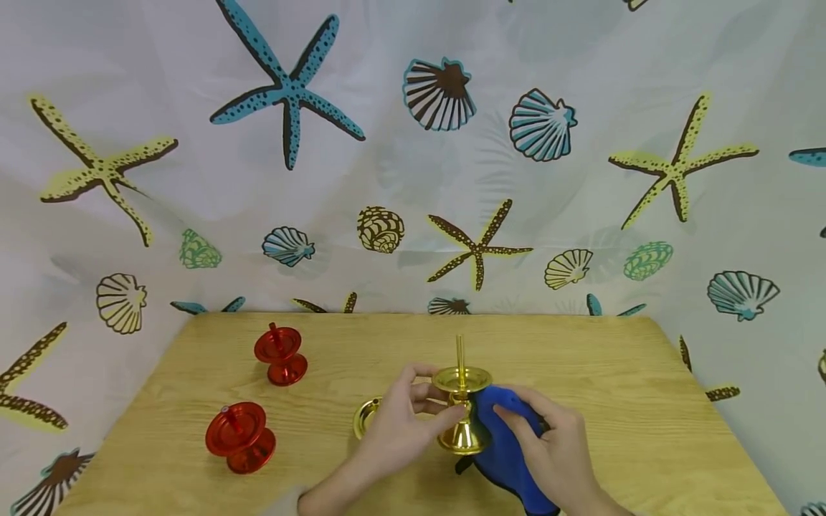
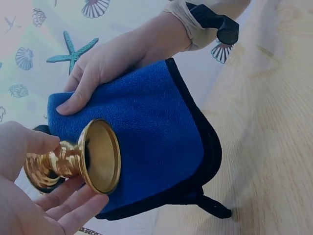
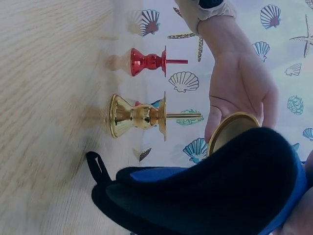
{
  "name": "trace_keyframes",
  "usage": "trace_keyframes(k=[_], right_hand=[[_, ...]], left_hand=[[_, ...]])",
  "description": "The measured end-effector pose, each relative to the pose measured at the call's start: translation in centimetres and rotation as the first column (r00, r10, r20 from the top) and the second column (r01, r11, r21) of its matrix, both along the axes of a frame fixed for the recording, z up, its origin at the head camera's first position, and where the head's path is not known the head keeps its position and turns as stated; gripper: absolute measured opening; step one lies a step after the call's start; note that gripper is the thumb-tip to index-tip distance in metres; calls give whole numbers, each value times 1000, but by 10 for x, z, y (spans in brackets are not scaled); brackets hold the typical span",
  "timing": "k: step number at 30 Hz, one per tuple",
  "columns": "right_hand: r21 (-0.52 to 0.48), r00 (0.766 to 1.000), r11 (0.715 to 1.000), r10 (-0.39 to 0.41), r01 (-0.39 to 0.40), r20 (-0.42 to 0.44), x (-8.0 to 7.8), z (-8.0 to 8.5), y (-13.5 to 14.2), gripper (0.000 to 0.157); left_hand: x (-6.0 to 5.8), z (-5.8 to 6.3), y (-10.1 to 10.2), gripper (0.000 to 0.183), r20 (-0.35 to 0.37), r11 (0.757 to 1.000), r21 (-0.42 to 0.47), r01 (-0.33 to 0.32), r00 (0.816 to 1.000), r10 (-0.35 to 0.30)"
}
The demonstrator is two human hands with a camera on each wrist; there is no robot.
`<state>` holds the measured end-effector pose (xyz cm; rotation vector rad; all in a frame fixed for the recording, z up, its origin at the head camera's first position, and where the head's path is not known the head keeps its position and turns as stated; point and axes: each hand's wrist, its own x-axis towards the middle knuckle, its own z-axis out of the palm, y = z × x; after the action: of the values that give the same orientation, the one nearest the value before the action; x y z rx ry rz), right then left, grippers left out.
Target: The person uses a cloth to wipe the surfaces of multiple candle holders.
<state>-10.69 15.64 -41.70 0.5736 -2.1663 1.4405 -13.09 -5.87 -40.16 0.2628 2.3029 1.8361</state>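
My left hand (image 1: 401,423) grips a shiny gold candle holder (image 1: 464,436) by its narrow waist, thumb on the near side. It is held upright, with a thin pin rising from its dish and a flared base below. My right hand (image 1: 560,446) pinches a folded blue cloth (image 1: 506,462) with black edging against the holder's right side. In the left wrist view the cloth (image 2: 151,127) spreads behind the holder's base (image 2: 103,159). The right wrist view shows the cloth's dark edge hiding most of the held holder.
A second gold candle holder (image 3: 139,117) stands on the wooden table, partly behind my left hand in the head view. Two red candle holders, one farther back (image 1: 279,349) and one nearer (image 1: 240,433), stand on the left. A shell-and-starfish patterned curtain (image 1: 381,165) surrounds the table.
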Motion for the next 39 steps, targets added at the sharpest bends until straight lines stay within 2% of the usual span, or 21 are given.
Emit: trace_keyframes(k=[6,9,19,27,33,39], right_hand=[[-55,999,998,41,-40,30,1,-3,2,23],[-56,999,998,31,-28,44,2,-3,1,22],[-29,996,999,-14,16,83,1,-4,-1,20],[-61,997,995,73,-74,-26,1,-3,-3,30],[-21,985,994,105,-109,-136,6,1,-5,41],[-1,984,993,115,-116,-138,15,6,-8,43]], left_hand=[[-3,-4,-5,68,30,998,59,31,999,-33],[-5,-6,-3,66,26,996,72,60,998,-62],[-6,-7,-2,63,37,990,116,77,996,-82],[-7,-9,-6,68,-6,996,84,30,1000,-29],[-7,-10,-9,70,-23,997,75,-3,1000,5],[-8,-9,-10,69,-35,995,95,-6,999,9]])
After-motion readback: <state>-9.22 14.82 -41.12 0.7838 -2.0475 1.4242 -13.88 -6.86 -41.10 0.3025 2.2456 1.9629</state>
